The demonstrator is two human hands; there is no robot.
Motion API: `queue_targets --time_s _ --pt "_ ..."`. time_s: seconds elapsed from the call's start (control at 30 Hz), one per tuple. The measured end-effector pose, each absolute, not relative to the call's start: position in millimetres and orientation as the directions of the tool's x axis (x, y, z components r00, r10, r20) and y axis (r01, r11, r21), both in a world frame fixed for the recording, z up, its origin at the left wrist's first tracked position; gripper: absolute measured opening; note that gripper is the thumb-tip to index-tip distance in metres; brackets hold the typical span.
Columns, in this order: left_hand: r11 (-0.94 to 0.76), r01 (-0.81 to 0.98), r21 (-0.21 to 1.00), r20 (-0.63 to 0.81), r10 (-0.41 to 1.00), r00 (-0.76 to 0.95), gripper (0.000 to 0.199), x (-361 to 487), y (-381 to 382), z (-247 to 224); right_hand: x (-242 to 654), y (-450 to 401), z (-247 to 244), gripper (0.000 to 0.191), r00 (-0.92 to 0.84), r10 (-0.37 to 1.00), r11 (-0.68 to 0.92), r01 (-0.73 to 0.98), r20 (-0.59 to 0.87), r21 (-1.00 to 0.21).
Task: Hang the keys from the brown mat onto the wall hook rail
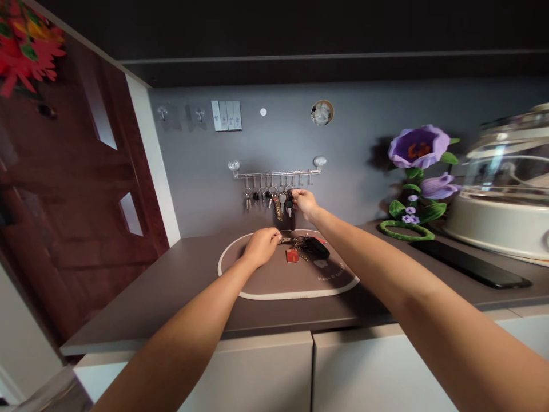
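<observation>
My right hand [304, 203] is raised to the clear hook rail [278, 173] on the wall, its fingers pinched on a bunch of dark keys [289, 205] at the right end of the hanging row. Several other key rings [263, 197] hang to its left, one with a strap tag [278, 209] lettered "Love". Low over the brown mat [253, 286], my left hand [262, 246] is closed, its fingertips at the end of a patterned key strap [286, 241]. Beside that strap lie a black pouch-like fob [315, 247] and a small red tag [292, 256].
To the right are a purple fabric flower [418, 147] on a green ring base, a black phone [472, 263] and a white appliance with a clear dome [501, 212]. A dark shelf [300, 68] overhangs the counter [171, 286]. A reddish wooden door [77, 229] stands at the left.
</observation>
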State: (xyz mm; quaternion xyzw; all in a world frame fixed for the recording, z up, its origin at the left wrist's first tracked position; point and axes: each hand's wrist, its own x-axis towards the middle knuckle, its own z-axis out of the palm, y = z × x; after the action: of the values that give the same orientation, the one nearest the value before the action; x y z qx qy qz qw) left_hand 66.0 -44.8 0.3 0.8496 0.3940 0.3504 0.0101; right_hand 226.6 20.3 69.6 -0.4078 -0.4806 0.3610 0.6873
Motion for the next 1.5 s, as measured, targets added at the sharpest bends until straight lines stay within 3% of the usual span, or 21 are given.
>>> queue_targets --time_s 0.17,0.37,0.57,0.67,0.73,0.83,0.93,1.17,1.5 --pt "-0.704 0.649 0.289 0.594 0.663 0.455 0.023 65.6 -44.8 0.3 224.9 13.5 69.8 0.013 0.295 0.877 0.414 -0.057 0.381 -0.909" --pt "-0.709 0.651 0.273 0.607 0.652 0.455 0.022 64.1 -43.9 -0.4 225.4 -10.4 67.4 0.016 0.447 0.793 0.443 0.042 0.413 -0.896" --pt "-0.717 0.648 0.256 0.610 0.640 0.467 0.021 63.8 -43.2 -0.6 228.8 -48.6 41.5 0.017 0.170 0.893 0.423 -0.004 0.416 -0.906" --pt "-0.725 0.646 0.240 0.616 0.628 0.476 0.022 63.6 -44.2 0.3 235.8 -70.4 23.9 0.019 -0.017 0.883 0.467 0.136 0.469 -0.874" --pt "-0.724 0.649 0.232 0.617 0.626 0.477 0.022 63.1 -46.0 1.4 242.6 -82.7 15.1 0.018 -0.115 0.854 0.517 0.285 0.507 -0.807" --pt "-0.717 0.657 0.233 0.620 0.629 0.468 0.023 62.0 -49.0 3.0 253.3 -95.7 8.5 0.013 -0.217 0.793 0.579 0.555 0.569 -0.596" --pt "-0.711 0.662 0.238 0.617 0.637 0.462 0.023 60.9 -49.8 3.3 262.2 -102.2 6.9 0.012 -0.297 0.762 0.589 0.688 0.576 -0.425" --pt "-0.699 0.662 0.269 0.613 0.655 0.442 0.022 59.0 -42.2 -0.9 281.7 -99.2 2.4 0.014 -0.487 0.681 0.649 0.747 0.547 -0.142" --pt "-0.704 0.666 0.248 0.618 0.644 0.451 0.022 57.5 -42.8 -1.6 294.0 -85.8 0.2 0.024 -0.546 0.673 0.586 0.805 0.499 0.091"
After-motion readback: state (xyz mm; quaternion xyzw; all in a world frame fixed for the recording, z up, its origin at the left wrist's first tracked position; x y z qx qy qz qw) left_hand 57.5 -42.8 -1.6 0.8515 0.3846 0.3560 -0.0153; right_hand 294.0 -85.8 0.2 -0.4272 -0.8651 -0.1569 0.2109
